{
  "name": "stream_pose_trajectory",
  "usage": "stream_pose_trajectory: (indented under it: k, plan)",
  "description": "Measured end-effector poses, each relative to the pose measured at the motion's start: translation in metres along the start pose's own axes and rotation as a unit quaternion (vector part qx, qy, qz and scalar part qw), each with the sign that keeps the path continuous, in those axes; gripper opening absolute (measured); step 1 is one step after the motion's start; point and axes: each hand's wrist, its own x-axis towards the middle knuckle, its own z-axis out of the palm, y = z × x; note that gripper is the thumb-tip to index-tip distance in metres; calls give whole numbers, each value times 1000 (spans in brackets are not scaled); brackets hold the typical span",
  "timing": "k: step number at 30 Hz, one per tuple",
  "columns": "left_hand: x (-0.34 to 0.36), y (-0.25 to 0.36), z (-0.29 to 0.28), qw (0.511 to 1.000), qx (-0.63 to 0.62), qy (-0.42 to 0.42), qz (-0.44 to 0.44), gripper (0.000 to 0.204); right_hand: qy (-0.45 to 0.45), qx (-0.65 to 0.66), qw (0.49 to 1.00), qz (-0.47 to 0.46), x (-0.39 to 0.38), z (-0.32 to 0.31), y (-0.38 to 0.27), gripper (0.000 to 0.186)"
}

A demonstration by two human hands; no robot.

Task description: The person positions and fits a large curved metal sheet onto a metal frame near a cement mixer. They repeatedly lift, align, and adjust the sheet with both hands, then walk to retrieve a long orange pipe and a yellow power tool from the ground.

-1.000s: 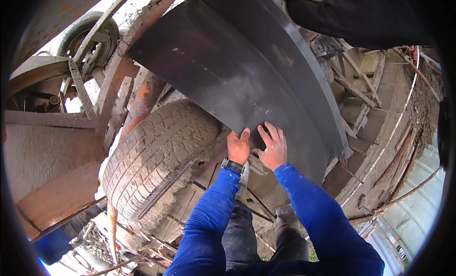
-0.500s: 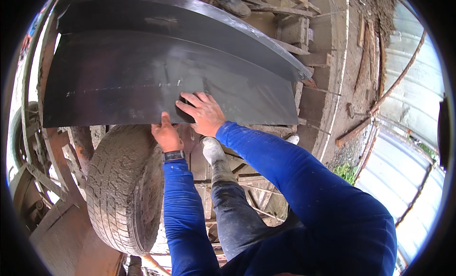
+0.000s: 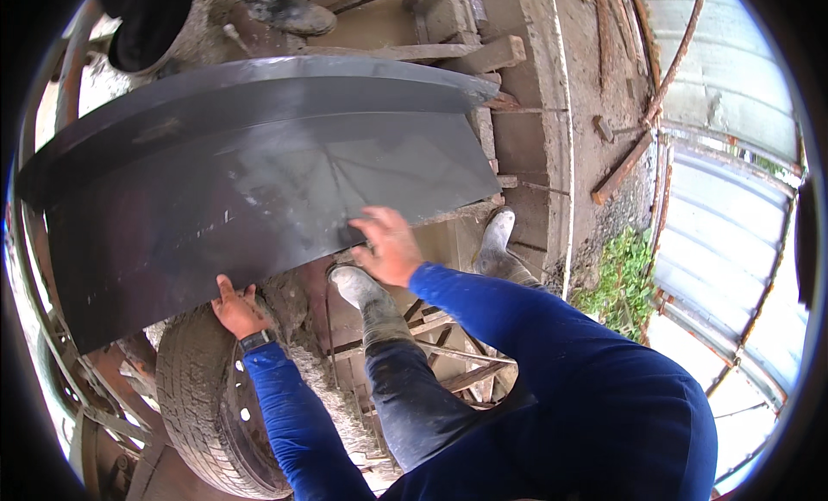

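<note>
A long dark-grey metal panel (image 3: 190, 182) with a raised, curved strip along its far side stretches across the upper middle and left. My left hand (image 3: 237, 304), with a watch at its wrist, grips the panel's near edge, its fingers partly hidden. My right hand (image 3: 386, 247) is farther right, slightly blurred, its fingers spread at the panel's near edge by a dark patch. Below my left hand stands a muddy tyre (image 3: 194, 415) on a wheel, partly covered by the panel.
Beyond the panel are someone's dark-clothed leg (image 3: 151, 22) and muddy boot (image 3: 302, 18). Wooden framework (image 3: 483, 57) and a pale line (image 3: 565, 156) lie right of centre. Corrugated sheets (image 3: 724, 225), rusty bars (image 3: 621, 169) and green weeds (image 3: 621, 268) are at the right. My booted feet are below the panel.
The view has swung round, so the panel now lies across it. The panel's left end has dropped lower in view. My left hand has shifted leftward along with it; my right fingers have lifted slightly.
</note>
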Motion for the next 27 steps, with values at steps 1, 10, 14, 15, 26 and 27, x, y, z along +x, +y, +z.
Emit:
stream_pose_trajectory:
  k: [1, 10, 14, 15, 26, 27]
  plan:
    - [0, 0, -1, 1000, 1, -4, -1, 33, 41, -29, 998, 40, -15, -7, 36, 51]
    - [22, -5, -17, 999, -29, -13, -35, 29, 186, 428, 688, 556, -94, -8, 259, 55]
    - [19, 0, -16, 999, -22, -29, -19, 25, 228, 593, 552, 540, -66, -6, 260, 52]
    - [19, -1, -14, 999, -20, -22, -22, 25, 241, 615, 526, 535, -59, -5, 263, 50]
    - [14, 8, -10, 998, 11, -51, -34, 27, 269, 681, 450, 511, -57, 5, 276, 9]
    - [12, 9, -9, 998, 18, -48, -32, 27, 271, 687, 453, 499, -58, 4, 275, 11]
